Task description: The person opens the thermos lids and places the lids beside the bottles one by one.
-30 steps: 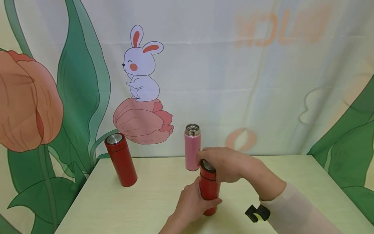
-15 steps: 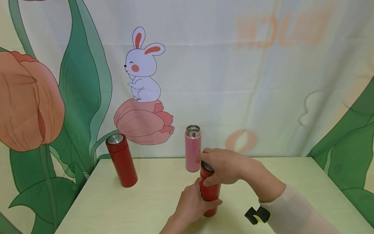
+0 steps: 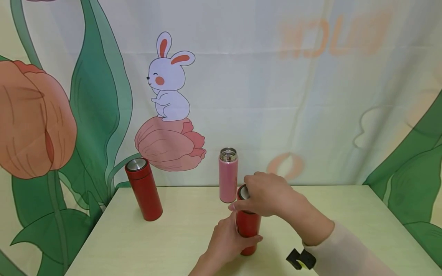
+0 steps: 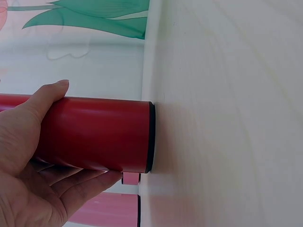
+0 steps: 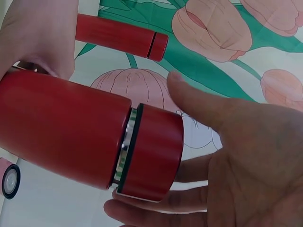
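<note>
My left hand (image 3: 224, 238) grips a red thermos flask (image 3: 248, 226) around its lower body, fingers on one side and thumb on the other. It stands upright close to the table. At the top is its red lid (image 5: 154, 151) with a silver face; a silver band of neck shows in the gap beneath it in the right wrist view. My right hand (image 3: 268, 193) is spread about this lid. The thumb (image 5: 194, 101) stands out away from it, and the other fingers (image 5: 189, 198) reach behind it, partly hidden.
Behind stands a pink thermos flask (image 3: 228, 180) without a lid, its metal mouth showing. A second red thermos flask (image 3: 145, 195), lid on, stands at the left. A small pink lid-like piece (image 4: 131, 178) shows beside the held flask. A printed curtain (image 3: 241, 96) hangs behind the table (image 3: 186, 222).
My right hand has shifted its fingers about the lid: its thumb has swung out to the left across the front, and its fingertips have drawn back from the pink flask. The left hand keeps its grip.
</note>
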`<state>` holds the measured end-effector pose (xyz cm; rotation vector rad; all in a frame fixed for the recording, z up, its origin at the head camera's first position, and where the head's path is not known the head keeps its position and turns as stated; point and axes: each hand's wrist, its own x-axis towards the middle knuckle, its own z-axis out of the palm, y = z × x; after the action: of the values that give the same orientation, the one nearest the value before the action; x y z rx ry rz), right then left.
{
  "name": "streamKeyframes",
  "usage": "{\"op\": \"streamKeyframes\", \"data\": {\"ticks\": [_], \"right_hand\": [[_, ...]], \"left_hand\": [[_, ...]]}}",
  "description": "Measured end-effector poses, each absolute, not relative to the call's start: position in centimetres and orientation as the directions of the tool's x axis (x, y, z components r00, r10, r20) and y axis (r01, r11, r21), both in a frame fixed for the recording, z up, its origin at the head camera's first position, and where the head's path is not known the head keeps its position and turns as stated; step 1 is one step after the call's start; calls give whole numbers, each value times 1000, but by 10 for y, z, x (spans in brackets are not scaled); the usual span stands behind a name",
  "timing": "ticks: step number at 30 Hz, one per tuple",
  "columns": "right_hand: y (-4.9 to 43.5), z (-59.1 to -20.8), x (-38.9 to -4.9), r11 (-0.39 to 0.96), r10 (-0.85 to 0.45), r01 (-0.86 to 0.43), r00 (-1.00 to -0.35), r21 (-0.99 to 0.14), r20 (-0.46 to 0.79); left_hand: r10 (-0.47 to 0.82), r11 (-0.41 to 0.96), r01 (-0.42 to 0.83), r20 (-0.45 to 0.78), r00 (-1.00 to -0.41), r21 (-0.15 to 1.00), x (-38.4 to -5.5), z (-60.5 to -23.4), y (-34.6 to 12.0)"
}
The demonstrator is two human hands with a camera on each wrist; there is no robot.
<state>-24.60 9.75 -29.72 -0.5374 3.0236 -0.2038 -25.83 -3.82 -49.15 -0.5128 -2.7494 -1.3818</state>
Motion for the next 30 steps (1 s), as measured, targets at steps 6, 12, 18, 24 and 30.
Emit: {"op": "streamKeyframes", "data": {"ticks": [6,12,18,24,30], "right_hand": [[91,-298,-246,951,-294,-289,-955,-114,-34],[88,-300,-248,950,-292,-288,-956,-122,-18],[87,-300,-248,945,-302,-296,-953,-137,-30],[88,-299,-247,933,-345,-340,-938,-119,-28],[90,-297,-250,919,-382,-375,-923,-119,-48]], "left_hand": [[270,568,292,162,-949,769,-259,-489,-38],[266,583,289,158,-951,759,-259,-487,-37],[259,594,290,163,-952,750,-258,-488,-37],[258,586,268,137,-956,765,-258,-488,-38],[260,593,263,128,-957,761,-258,-489,-38]]}}
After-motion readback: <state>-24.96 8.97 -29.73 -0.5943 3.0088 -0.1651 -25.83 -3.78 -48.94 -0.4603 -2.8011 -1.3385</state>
